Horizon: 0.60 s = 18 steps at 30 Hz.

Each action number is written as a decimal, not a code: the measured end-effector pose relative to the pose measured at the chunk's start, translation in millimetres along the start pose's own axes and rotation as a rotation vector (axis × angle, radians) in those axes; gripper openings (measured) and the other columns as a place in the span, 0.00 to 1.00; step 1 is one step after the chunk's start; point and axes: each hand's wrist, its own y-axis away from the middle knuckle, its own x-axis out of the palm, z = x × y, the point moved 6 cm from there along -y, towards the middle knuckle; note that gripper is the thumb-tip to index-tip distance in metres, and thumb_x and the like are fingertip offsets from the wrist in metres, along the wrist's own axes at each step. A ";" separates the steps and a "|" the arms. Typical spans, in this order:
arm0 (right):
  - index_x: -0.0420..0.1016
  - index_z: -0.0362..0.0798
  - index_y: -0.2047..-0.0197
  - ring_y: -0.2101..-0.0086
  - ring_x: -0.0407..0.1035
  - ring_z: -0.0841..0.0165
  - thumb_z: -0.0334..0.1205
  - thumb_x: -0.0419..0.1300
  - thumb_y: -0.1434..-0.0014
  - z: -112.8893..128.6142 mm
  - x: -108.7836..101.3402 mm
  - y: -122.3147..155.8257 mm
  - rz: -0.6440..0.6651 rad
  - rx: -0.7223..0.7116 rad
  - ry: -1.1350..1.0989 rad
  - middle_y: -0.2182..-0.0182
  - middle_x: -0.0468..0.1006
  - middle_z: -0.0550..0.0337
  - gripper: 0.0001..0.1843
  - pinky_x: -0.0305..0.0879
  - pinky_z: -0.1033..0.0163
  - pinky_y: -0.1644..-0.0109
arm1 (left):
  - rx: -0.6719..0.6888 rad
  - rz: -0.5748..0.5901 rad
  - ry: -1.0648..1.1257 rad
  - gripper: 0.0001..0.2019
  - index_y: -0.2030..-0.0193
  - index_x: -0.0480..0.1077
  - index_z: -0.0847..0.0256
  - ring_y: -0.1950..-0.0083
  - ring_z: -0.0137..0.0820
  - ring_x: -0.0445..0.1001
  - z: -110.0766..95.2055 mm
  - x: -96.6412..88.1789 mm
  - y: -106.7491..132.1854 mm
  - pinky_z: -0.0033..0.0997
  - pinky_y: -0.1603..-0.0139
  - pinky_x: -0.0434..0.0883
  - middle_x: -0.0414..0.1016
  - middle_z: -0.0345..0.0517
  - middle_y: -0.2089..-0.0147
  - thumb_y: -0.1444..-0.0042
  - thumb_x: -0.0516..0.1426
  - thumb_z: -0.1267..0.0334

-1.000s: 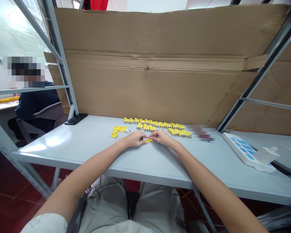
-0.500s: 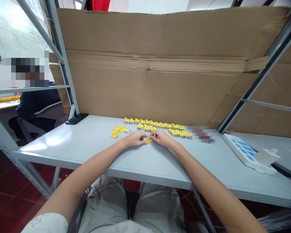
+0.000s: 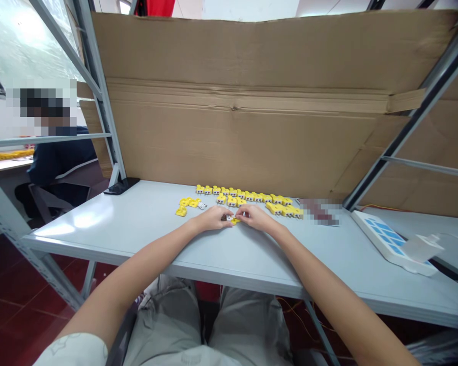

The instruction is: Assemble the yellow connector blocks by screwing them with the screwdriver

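Note:
Over the table's middle, my left hand (image 3: 213,218) is closed on a small yellow-and-white piece (image 3: 233,220); its kind is too small to tell. My right hand (image 3: 254,216) pinches at the same piece from the right, its fingertips close to those of my left. Fingers cover much of the piece. Behind my hands stand rows of small yellow blocks (image 3: 232,192), several with dark round spots on their front. More yellow blocks (image 3: 284,210) stand right of my right hand. Left of my left hand lie loose yellow pieces (image 3: 181,211) and a small white piece (image 3: 202,205).
A cardboard panel (image 3: 244,142) closes off the back of the white table (image 3: 137,229). On the right lies a white power strip (image 3: 389,239) with a plugged-in adapter (image 3: 422,247). Metal posts rise at both sides. Another person (image 3: 64,157) sits beyond the left frame.
The view has shifted very slightly. Both hands stay at the same piece, and nothing on the table has visibly moved.

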 end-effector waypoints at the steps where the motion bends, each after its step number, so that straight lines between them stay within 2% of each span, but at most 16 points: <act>1: 0.77 0.46 0.67 0.69 0.68 0.67 0.36 0.55 0.42 0.2 -0.1 0.1 -0.003 0.001 -0.003 0.69 0.78 0.55 0.09 0.60 0.65 0.63 | -0.001 -0.003 -0.006 0.15 0.50 0.73 0.62 0.59 0.34 0.75 -0.2 0.1 0.0 0.28 0.57 0.67 0.79 0.49 0.54 0.43 0.60 0.60; 10: 0.76 0.46 0.70 0.71 0.68 0.68 0.35 0.55 0.44 -2.1 0.4 0.9 -0.034 0.102 0.005 0.71 0.78 0.56 0.08 0.61 0.66 0.65 | 0.031 -0.037 -0.095 0.13 0.53 0.72 0.63 0.57 0.35 0.76 -1.3 3.9 -0.9 0.30 0.55 0.68 0.78 0.50 0.56 0.42 0.59 0.59; 14: 0.75 0.45 0.71 0.71 0.68 0.67 0.34 0.55 0.44 0.0 2.0 0.5 -0.034 0.113 0.017 0.71 0.78 0.55 0.08 0.61 0.65 0.65 | 0.062 -0.027 -0.139 0.12 0.53 0.72 0.64 0.53 0.37 0.75 -4.0 5.2 -0.4 0.32 0.51 0.67 0.78 0.52 0.55 0.41 0.58 0.60; 18: 0.76 0.45 0.70 0.70 0.69 0.67 0.36 0.55 0.44 -0.1 1.4 0.6 -0.008 0.099 -0.020 0.71 0.78 0.56 0.09 0.61 0.65 0.64 | 0.062 -0.018 -0.150 0.12 0.53 0.72 0.65 0.53 0.38 0.75 -5.7 4.0 1.4 0.33 0.51 0.68 0.78 0.54 0.55 0.41 0.57 0.61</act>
